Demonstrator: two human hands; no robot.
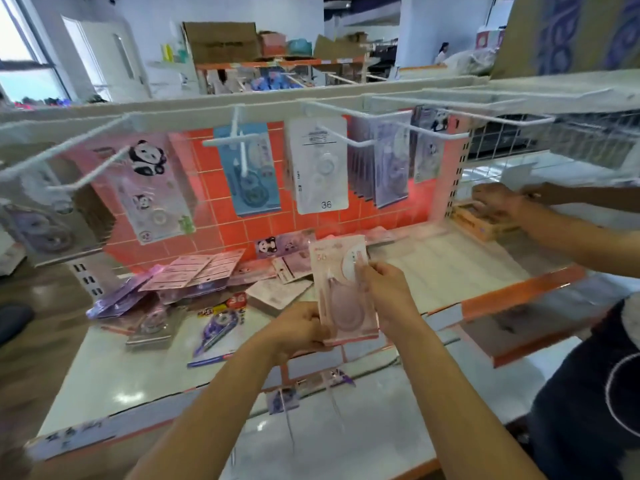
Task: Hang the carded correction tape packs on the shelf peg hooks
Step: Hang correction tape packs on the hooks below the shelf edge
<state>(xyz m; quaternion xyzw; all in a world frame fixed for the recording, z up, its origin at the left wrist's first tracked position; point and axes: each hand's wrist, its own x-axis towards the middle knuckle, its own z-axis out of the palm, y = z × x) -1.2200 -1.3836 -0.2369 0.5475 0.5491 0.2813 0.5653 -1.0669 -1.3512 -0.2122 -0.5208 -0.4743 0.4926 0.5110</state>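
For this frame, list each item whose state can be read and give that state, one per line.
Pink carded packs: small stack held upright in both hands, not yet hung.
Left hand: gripping the stack's lower left edge.
Right hand: fingers on the stack's front.
White pack marked 36: hanging on a peg.
Blue pack: hanging.
Loose packs: lying on the shelf, unhung.

White walls (221, 8), bright window (20, 39) at left — cardboard boxes (221, 41) behind
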